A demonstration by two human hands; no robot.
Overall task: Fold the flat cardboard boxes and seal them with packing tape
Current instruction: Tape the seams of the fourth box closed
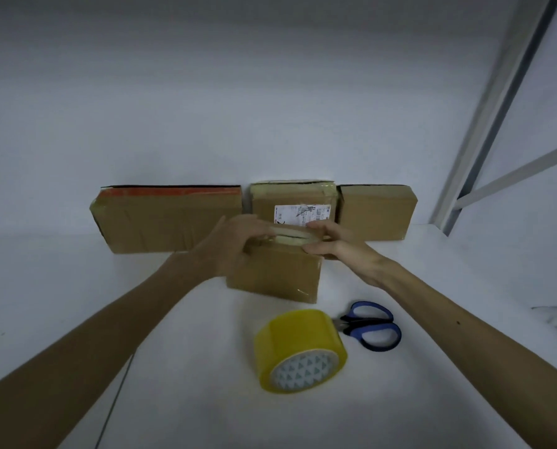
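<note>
Left hand (238, 241), right hand (332, 246) grip small box (275, 277) top.

Dim here: a cool blue-grey light lies flat over the white table (179, 319), and where it comes from I can't tell. The far wall (205, 76) darkens toward the top. Shadows are faint, just a soft smudge under the yellow tape roll (299, 348). There's a little sheen on the small box (280, 277). Everything's soft, the left hand (235, 244) and right hand (332, 244) smeared — the label (299, 213) can't be read. Far right, the metal frame (497, 108) leans — near forearms stretch wide.
</note>
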